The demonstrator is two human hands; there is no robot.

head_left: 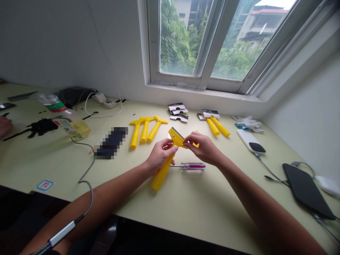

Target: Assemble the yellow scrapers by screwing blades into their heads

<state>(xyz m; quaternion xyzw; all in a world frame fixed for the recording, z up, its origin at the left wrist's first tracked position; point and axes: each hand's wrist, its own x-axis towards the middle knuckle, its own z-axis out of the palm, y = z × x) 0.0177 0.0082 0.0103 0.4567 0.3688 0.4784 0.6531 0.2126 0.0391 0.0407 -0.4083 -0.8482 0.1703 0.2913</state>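
Observation:
My left hand (pixel 161 154) is closed around the neck of a yellow scraper (pixel 164 172), whose handle slants down toward the table's front edge. A dark strip runs along the scraper's head, and a screw shows on its face. At the right end of that head, the fingers of my right hand (pixel 199 145) pinch its edge; any small piece between them is hidden. A screwdriver (pixel 193 166) with a clear and purple handle lies just below my hands. Behind my right hand, part of another yellow piece (pixel 196 138) peeks out.
Several yellow scraper handles (pixel 143 129) lie behind my left hand. Black-and-white cards (pixel 178 112) and two more yellow handles (pixel 218 126) sit near the window. A bottle (pixel 69 120) leans at left; a white power bank (pixel 251 141) and a phone (pixel 308 191) with cables lie at right. Another person's hand (pixel 5 126) shows far left.

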